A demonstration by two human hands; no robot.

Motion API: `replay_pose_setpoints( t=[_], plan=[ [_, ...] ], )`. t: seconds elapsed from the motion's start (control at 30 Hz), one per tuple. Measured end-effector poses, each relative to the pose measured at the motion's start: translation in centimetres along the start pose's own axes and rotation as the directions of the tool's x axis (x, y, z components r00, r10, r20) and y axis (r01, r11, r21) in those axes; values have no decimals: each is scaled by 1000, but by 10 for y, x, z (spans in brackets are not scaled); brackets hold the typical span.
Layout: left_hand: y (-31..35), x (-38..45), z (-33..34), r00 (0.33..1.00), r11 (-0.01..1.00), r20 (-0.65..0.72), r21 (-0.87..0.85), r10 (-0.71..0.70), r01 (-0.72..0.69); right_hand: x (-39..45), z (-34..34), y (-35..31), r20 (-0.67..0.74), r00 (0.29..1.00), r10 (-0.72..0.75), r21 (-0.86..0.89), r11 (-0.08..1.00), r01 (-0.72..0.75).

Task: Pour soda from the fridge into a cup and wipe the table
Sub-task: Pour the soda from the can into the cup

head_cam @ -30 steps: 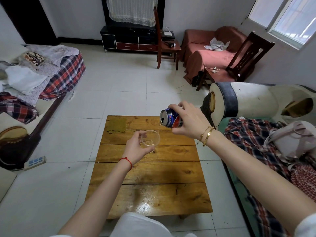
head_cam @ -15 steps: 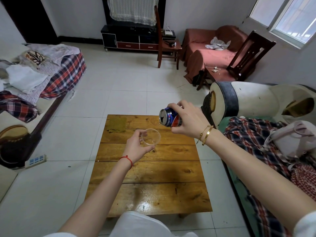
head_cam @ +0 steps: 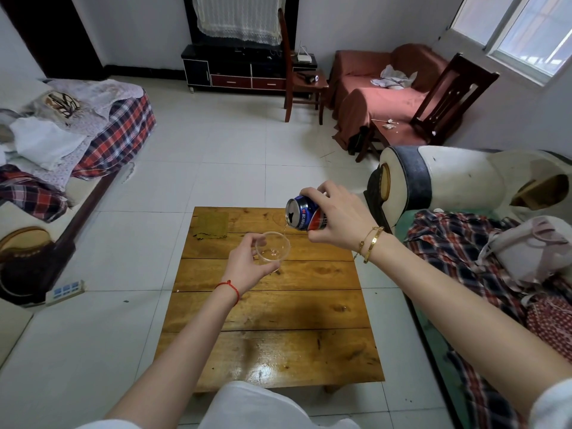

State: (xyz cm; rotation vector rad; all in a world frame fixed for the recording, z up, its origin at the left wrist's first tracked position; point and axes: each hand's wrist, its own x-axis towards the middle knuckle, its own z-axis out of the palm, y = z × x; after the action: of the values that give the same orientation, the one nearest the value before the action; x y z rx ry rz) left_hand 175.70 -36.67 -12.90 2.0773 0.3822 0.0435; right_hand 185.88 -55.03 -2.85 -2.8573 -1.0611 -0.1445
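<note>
Over a glossy plank coffee table (head_cam: 278,311) on white floor tiles (head_cam: 216,156), the right hand (head_cam: 337,218) grips a tipped soda can (head_cam: 305,215), its thin stream falling toward the clear cup (head_cam: 273,246) clasped in the left hand (head_cam: 247,264); an olive cloth (head_cam: 211,224) lies at the table's far corner.

At upper right you see a red-covered sofa (head_cam: 387,100) beside a dark wooden chair (head_cam: 445,97); at left, plaid bedding (head_cam: 120,134); top centre, a black cabinet (head_cam: 235,69).
</note>
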Motion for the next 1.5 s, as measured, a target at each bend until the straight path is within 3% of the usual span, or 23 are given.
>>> replay_pose_setpoints(
  t=[1.5],
  plan=[
    [3,-2,6,1000,1000,1,-6,29,-29,-8,-17,0,-32,999,-31,-88,996,28]
  ],
)
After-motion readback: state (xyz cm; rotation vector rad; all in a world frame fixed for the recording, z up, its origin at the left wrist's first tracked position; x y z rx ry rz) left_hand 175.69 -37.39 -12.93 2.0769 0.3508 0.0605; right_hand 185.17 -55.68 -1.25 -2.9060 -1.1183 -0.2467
